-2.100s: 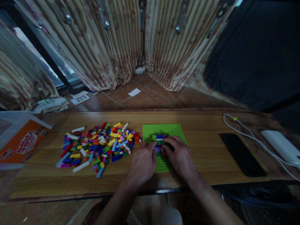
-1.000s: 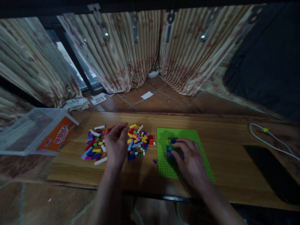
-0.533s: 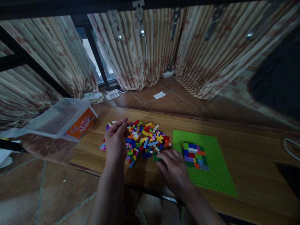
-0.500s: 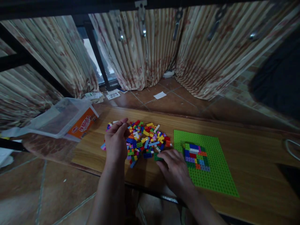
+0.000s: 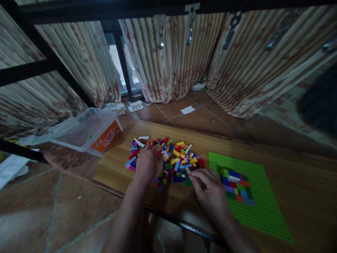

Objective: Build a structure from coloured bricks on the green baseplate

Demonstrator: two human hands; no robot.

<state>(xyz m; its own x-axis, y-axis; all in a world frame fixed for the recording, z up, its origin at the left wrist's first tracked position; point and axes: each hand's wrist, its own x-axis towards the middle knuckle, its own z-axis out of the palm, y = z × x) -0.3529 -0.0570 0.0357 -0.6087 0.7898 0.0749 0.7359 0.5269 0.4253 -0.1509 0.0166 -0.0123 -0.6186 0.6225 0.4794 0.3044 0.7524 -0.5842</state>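
Observation:
A heap of loose toy building bricks (image 5: 181, 154) in many colours lies on the wooden table. My left hand (image 5: 149, 163) reaches over its left part, thumb and fingers apart, fingertips bent down among the bricks. At the heap's near right edge is my right hand (image 5: 210, 188), thumb and index tip drawn together; anything between them is too small to make out. Just left of those fingertips a dark green brick (image 5: 187, 181) rests on the table. To the right lies a light green baseplate (image 5: 268, 207), bearing a patchwork of multicoloured bricks (image 5: 238, 186).
A clear plastic box (image 5: 79, 135) with an orange label stands beyond the table's left end. The wooden table (image 5: 297, 179) extends to the right. Paper sheets (image 5: 187, 110) lie on the tiled floor behind, below striped curtains (image 5: 168, 66).
My left hand has lowered from above the heap into it, and its fingers have opened. My right hand has let go of the dark green brick. The view has turned slightly left.

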